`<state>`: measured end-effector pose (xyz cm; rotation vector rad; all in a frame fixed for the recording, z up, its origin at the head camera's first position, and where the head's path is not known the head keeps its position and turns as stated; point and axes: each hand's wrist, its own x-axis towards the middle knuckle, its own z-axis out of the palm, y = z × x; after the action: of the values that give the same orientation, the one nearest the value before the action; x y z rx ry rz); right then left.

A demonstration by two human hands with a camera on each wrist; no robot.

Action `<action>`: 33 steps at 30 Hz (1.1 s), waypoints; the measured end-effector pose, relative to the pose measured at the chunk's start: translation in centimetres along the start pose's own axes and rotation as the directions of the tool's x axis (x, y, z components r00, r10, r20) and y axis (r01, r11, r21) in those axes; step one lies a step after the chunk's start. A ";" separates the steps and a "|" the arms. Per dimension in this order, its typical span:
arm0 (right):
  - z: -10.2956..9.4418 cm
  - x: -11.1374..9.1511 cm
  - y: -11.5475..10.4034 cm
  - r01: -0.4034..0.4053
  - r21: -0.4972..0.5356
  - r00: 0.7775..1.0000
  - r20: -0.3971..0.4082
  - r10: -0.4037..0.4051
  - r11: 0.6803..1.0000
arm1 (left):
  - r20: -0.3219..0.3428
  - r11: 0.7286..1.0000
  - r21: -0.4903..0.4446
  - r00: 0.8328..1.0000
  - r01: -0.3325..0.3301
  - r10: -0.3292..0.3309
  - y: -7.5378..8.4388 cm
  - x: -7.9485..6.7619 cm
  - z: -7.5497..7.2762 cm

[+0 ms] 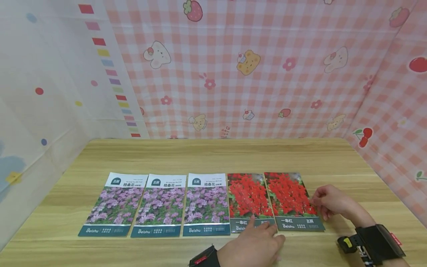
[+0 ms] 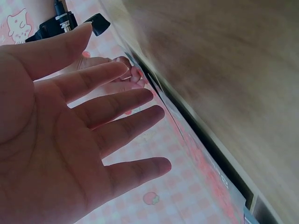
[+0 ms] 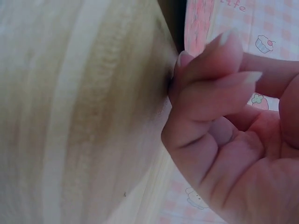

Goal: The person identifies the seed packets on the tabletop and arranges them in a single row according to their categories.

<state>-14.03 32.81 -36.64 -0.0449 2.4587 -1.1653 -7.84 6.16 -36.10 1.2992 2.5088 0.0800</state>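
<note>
Two seed packets with red flowers lie flat side by side, the left one (image 1: 250, 193) and the rightmost one (image 1: 290, 193). My left hand (image 1: 253, 243) is over the lower edge of the left red packet, partly covering its label. Its fingers (image 2: 124, 133) are straight and spread in the left wrist view. At the right edge of the rightmost packet is my right hand (image 1: 333, 204), its fingers (image 3: 215, 93) curled. Whether they pinch the packet's edge or only touch it is not clear. Three packets with pink-purple flowers (image 1: 113, 204) lie to the left.
The packets form one row on a wooden table (image 1: 213, 155). A pink checked cloth (image 1: 227, 100) hangs behind the table and continues along the right side. White patterned cloth (image 1: 60, 118) covers the left side. Both wrists wear black bands (image 1: 380, 241).
</note>
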 end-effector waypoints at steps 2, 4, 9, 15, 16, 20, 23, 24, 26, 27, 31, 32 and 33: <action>0.1 0.0 -0.1 -0.011 -0.015 1.000 -0.008 0.010 1.000 | -0.003 1.000 0.002 1.000 0.006 -0.006 -0.1 -0.1 -0.1; 0.2 0.1 -0.3 -0.029 -0.040 0.999 -0.021 0.029 0.999 | -0.018 1.000 0.016 1.000 0.012 -0.012 -0.1 -0.2 -0.2; 0.3 0.2 -0.7 -0.064 -0.097 0.997 -0.037 0.060 0.993 | -0.065 0.999 0.024 0.997 0.046 -0.044 -0.6 -0.6 -0.8; 0.2 0.4 -0.6 -0.059 -0.104 0.998 -0.040 0.055 0.993 | -0.113 0.989 -0.016 0.982 0.150 -0.151 -1.8 -1.2 -1.8; 0.2 0.4 -0.6 -0.060 -0.104 0.998 -0.043 0.056 0.993 | -0.119 0.985 -0.024 0.978 0.170 -0.171 -2.1 -1.3 -1.9; 0.3 0.2 -0.8 -0.049 -0.154 0.994 -0.100 0.033 0.987 | -0.155 0.973 -0.055 0.961 0.223 -0.229 -3.2 -1.6 -2.5; 0.5 0.1 -1.4 -0.017 -0.223 0.986 -0.166 -0.021 0.975 | -0.215 0.965 -0.060 0.941 0.256 -0.263 -4.4 -2.0 -3.0; 0.6 0.1 -1.6 -0.005 -0.243 0.981 -0.188 -0.042 0.970 | -0.240 0.961 -0.058 0.931 0.269 -0.275 -4.8 -2.2 -3.1; 0.8 0.1 -2.3 0.023 -0.292 0.966 -0.241 -0.097 0.956 | -0.283 0.952 -0.059 0.909 0.302 -0.306 -5.9 -2.5 -3.4; 0.9 0.2 -2.6 0.040 -0.316 0.955 -0.267 -0.129 0.948 | -0.304 0.945 -0.064 0.896 0.321 -0.325 -6.4 -2.8 -3.5; 1.6 0.2 -4.1 0.100 -0.407 0.890 -0.372 -0.265 0.908 | -0.370 0.908 -0.091 0.833 0.408 -0.411 -8.8 -4.0 -4.1; 1.8 0.3 -4.5 0.119 -0.417 0.872 -0.390 -0.296 0.901 | -0.384 0.898 -0.103 0.816 0.428 -0.433 -9.5 -4.3 -4.2; 2.0 0.3 -4.8 0.139 -0.422 0.856 -0.404 -0.323 0.896 | -0.391 0.886 -0.115 0.800 0.448 -0.455 -10.1 -4.7 -4.3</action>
<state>-14.25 28.17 -34.27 -0.2086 3.1636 -0.8363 -14.55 -3.12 -32.74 0.6847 3.0995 0.2906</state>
